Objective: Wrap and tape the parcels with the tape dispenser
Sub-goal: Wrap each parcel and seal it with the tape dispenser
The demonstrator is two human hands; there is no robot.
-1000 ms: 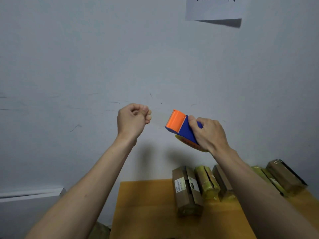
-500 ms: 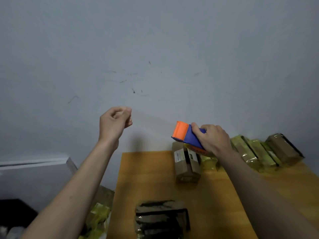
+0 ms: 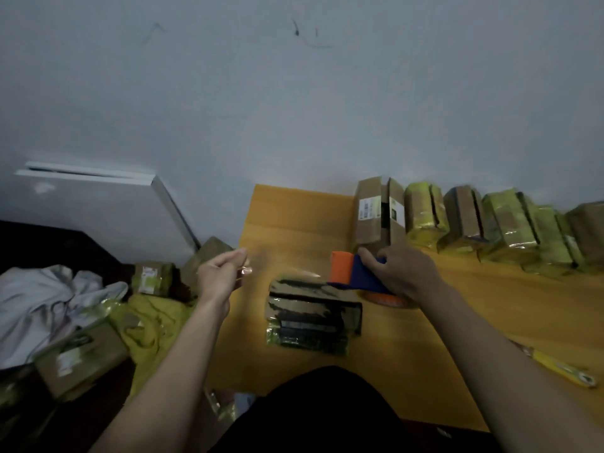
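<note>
Seen from the head camera, the right hand (image 3: 403,273) is curled round the blue-and-orange tape dispenser (image 3: 351,273) at mid-frame, just above the near parcel (image 3: 312,313) on the yellow worktop (image 3: 294,220). The left hand (image 3: 220,277), left of centre, has its fingers (image 3: 237,256) pinched together on what looks like the free end of clear tape (image 3: 258,261); the strip is blurred and nearly invisible, so I can only judge that it runs between the two hands.

The dispenser looks light, rigid plastic, best held as it is, round the blue body behind the orange mouth. The tape should be thin, floppy and sticky, apt to fold on itself, so a pinch at the very end suits it. The parcel looks boxy and stiff, its film wrap glossy and probably slick; pressing it flat seems safer than lifting.

The dispenser's orange mouth points to frame left, toward the left hand. The parcel lies flat, its long axis running left to right across the frame. A row of wrapped parcels (image 3: 464,220) stands along the wall at the upper right.
</note>
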